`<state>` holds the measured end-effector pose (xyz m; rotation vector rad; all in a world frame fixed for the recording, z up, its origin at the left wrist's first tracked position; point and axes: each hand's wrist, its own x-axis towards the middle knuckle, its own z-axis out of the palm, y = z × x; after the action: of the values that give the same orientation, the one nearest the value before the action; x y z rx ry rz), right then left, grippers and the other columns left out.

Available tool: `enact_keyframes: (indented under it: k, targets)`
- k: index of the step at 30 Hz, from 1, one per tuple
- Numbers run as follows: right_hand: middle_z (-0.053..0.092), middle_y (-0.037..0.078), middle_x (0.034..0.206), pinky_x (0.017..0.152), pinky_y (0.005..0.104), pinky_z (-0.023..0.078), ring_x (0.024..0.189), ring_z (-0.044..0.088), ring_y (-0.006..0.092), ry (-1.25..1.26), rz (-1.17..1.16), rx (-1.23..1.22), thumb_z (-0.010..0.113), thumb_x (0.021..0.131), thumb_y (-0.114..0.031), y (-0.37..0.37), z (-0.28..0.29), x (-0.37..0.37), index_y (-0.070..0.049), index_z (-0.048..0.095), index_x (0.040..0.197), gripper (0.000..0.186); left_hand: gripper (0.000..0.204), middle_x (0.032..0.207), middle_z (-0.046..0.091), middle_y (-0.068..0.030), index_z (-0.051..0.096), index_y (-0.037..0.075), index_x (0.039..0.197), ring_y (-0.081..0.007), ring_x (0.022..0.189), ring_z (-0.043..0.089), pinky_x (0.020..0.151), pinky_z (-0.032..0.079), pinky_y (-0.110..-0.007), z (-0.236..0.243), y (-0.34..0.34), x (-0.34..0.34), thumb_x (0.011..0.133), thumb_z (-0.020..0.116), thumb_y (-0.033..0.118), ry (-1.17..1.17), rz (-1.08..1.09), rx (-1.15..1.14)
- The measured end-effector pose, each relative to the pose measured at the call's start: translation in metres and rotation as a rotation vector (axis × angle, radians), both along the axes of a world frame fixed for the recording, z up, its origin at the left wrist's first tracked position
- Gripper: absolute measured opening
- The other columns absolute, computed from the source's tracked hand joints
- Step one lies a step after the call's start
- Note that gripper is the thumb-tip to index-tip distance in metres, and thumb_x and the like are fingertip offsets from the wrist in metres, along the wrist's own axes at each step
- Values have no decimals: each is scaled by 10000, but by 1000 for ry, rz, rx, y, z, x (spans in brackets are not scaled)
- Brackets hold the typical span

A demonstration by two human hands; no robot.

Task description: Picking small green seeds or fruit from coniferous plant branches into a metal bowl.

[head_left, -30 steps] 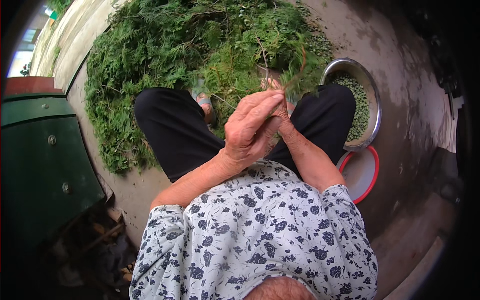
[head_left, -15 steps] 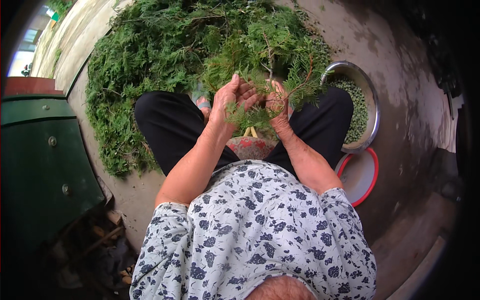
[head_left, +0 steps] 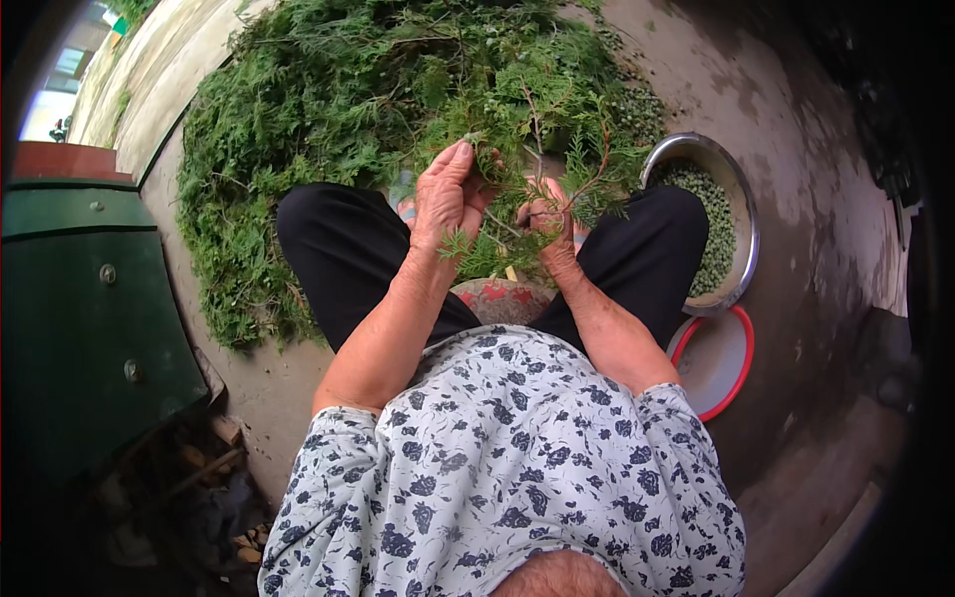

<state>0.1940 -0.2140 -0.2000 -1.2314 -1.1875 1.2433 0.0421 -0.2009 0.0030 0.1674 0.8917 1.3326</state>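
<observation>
My right hand is closed around the woody stem of a green conifer branch, whose flat, scaly sprays spread above and beside the fist. To its left, my left hand is raised at the branch's near side, thumb and forefinger pinched together. A small pale-green bit shows at those fingertips, too small to name. Some sprays hang below and between the two hands. At the right, beside my knee, a metal bowl holds many small green cones.
A large heap of cut conifer branches covers the ground ahead and to the left. A red-rimmed pale basin sits partly under the bowl. Loose cones lie at the heap's right edge. A dark green panel stands at the left.
My left hand has gone from spread fingers to a pinch and has shifted slightly away from the right one. The right hand has closed on the stem.
</observation>
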Motion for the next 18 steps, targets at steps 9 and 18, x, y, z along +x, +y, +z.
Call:
enact_keyframes:
  k: [9, 18]
  targets:
    - [573, 147, 949, 731, 327, 450, 820, 551, 244, -511, 117, 192, 477, 808, -162, 10, -27, -4, 9, 454, 1127, 363, 150, 697, 498, -27, 523, 30, 962, -93, 553, 444, 514, 411, -230, -1, -2, -24, 899, 499, 164, -57, 58, 67]
    - [550, 68, 925, 691, 270, 450, 759, 545, 166, -183, 3, 19, 475, 816, -93, -2, 73, -15, 20, 471, 1072, 280, 129, 542, 330, 54, 492, 72, 912, -33, 430, 243, 366, 183, -198, 22, -7, -16, 900, 501, 200, 156, 35, 115]
